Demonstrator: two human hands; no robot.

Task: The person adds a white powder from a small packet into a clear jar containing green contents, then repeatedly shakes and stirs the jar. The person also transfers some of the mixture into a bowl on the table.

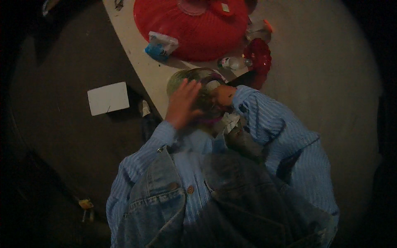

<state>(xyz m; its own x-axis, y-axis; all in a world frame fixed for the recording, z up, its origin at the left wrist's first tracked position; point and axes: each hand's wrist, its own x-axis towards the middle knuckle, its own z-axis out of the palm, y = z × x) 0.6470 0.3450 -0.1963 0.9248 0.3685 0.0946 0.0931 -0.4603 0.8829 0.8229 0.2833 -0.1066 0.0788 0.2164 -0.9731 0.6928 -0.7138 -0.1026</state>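
Dim light and blur soften this view. In front of my chest is a rounded greenish, see-through object (178,81) with a purple band; its kind is unclear. My left hand (185,104) lies over its left part, fingers somewhat spread. At its right side my right hand (224,95) is curled, and whether it grips something cannot be made out. A small pale round thing (213,84) shows by the right fingers. Crumpled whitish paper or wrapping (231,121) is just below the right hand.
Beyond my hands stands a large red ribbed round object (198,34), with a blue and white packet (160,46) at its edge. A clear bottle (234,63) lies beside a red scalloped dish (258,57), near a clear container (259,30). A white box (108,98) is at left.
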